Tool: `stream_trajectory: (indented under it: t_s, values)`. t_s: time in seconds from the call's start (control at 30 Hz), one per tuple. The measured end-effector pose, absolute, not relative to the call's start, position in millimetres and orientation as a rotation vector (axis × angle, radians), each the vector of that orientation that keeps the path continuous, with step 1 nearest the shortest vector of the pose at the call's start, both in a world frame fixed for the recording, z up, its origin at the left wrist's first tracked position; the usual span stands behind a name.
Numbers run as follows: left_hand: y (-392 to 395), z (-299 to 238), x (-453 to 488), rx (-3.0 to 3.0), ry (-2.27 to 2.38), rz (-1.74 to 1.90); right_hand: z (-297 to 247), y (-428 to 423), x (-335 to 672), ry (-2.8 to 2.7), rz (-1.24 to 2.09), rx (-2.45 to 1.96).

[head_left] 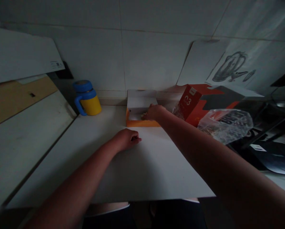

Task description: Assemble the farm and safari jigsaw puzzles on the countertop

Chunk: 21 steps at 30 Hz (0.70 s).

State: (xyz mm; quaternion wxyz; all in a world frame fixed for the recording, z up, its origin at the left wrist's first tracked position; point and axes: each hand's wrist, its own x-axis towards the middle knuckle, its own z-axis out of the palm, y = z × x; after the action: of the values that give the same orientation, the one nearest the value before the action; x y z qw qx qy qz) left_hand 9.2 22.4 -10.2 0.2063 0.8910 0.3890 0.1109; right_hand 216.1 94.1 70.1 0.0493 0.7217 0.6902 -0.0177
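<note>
An open orange box (135,122) with a white inside stands near the back of the white table (137,165). My right hand (154,113) reaches into it, fingers curled around something small and pale that I cannot make out. My left hand (127,139) rests on the table in front of the box, its fingers curled into a loose fist with nothing visible in it.
A yellow mug with a blue lid and handle (86,98) stands at the back left. A red carton (189,101) and a clear plastic bag (225,124) lie right of the box, with dark items beyond. A raised white surface (25,127) borders the left.
</note>
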Motion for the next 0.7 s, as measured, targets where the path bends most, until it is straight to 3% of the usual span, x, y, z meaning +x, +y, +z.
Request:
stream_trajectory:
  t_s: [0.37, 0.7]
  values:
    - [20.9, -12.6, 9.9, 2.515, 1.046, 0.332, 50.7, 108.5, 214.7, 1.954, 0.033, 2.326]
    - [18.9, -8.7, 11.1, 2.525, 1.051, 0.321, 35.4, 130.7, 223.1, 1.942, -0.200, 2.454]
